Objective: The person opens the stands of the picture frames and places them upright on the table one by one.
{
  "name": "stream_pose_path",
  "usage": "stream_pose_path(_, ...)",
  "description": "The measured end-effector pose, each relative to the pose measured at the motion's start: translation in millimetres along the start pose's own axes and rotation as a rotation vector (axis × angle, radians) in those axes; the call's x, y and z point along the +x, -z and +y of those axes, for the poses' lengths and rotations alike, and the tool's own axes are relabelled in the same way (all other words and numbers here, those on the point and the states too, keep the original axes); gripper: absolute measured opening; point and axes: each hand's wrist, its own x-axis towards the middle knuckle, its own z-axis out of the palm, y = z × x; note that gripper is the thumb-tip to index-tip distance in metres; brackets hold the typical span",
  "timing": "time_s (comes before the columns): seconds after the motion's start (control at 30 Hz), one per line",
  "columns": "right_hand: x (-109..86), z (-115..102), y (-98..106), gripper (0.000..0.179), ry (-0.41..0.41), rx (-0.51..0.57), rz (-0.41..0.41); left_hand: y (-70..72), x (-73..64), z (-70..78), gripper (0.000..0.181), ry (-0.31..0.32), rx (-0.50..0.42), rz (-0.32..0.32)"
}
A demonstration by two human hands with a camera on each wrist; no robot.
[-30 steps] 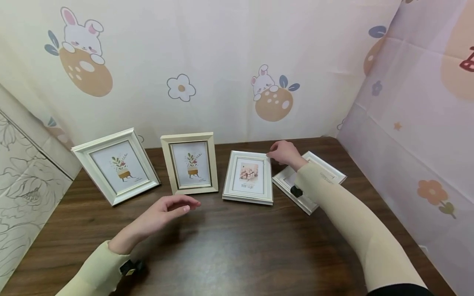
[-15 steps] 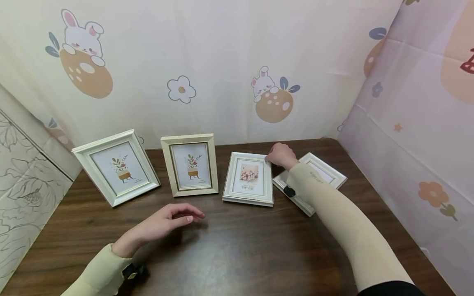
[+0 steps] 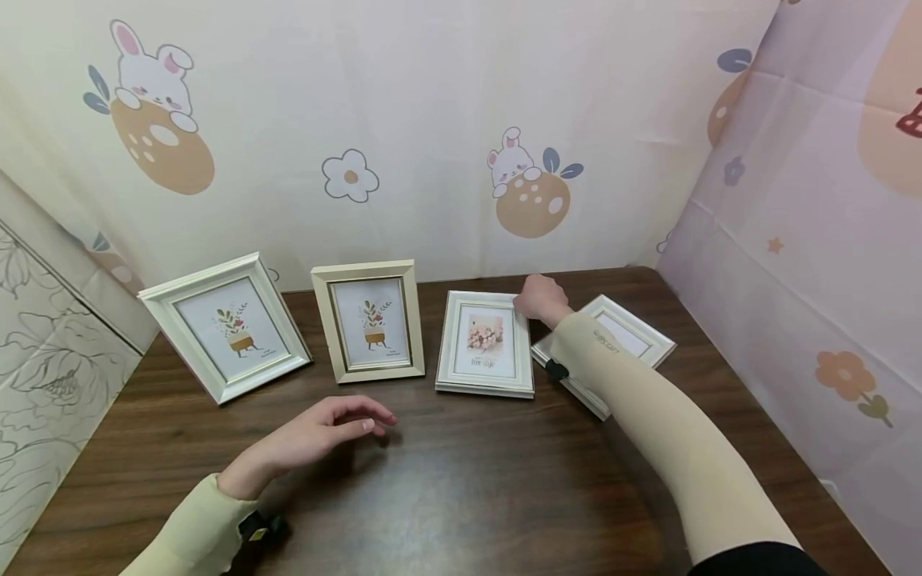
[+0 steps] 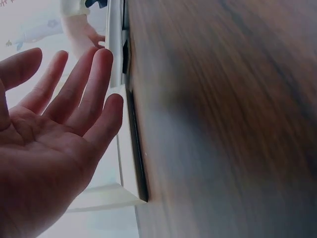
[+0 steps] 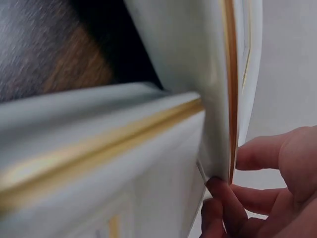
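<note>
At the top right corner of a white picture frame (image 3: 484, 344) with a pink flower print, my right hand (image 3: 542, 300) pinches the edge. The right wrist view shows the thumb on one face of that frame (image 5: 210, 69) and the fingers (image 5: 225, 201) on the other. My left hand (image 3: 317, 432) hovers over the table with relaxed fingers and holds nothing. Nearest to it, a cream picture frame (image 3: 326, 320) with a potted plant print stands upright. Partly hidden under my right forearm is another white picture frame (image 3: 651, 348), turned at an angle.
A white picture frame (image 3: 209, 376) with the same plant print stands tilted at the far left. All the frames are in a row near the back of the dark wooden table (image 3: 461, 496). Patterned curtains (image 3: 432, 96) hang behind and at the right.
My right hand has closed on the frame's corner, and the flower-print frame has shifted slightly back and right. My left hand has dropped a little lower in view.
</note>
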Motion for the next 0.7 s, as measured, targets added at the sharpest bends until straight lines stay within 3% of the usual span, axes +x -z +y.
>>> stream_pose_path(0.23,-5.2,-4.6,1.1,0.025,0.059,0.008,0.078,12.0,-2.6,-7.8,0.026,0.024,-0.026,0.047)
stream_pose_path(0.43,-6.9,-1.8,3.3,0.041,0.071,0.073,0.126,27.1,-8.7,-13.7,0.026,0.037,-0.013,0.099)
stream_pose_path(0.7,-11.7,1.8,6.4,0.036,0.093,0.116,0.144,52.3,-21.7,-19.5,0.029,0.062,-0.042,0.203)
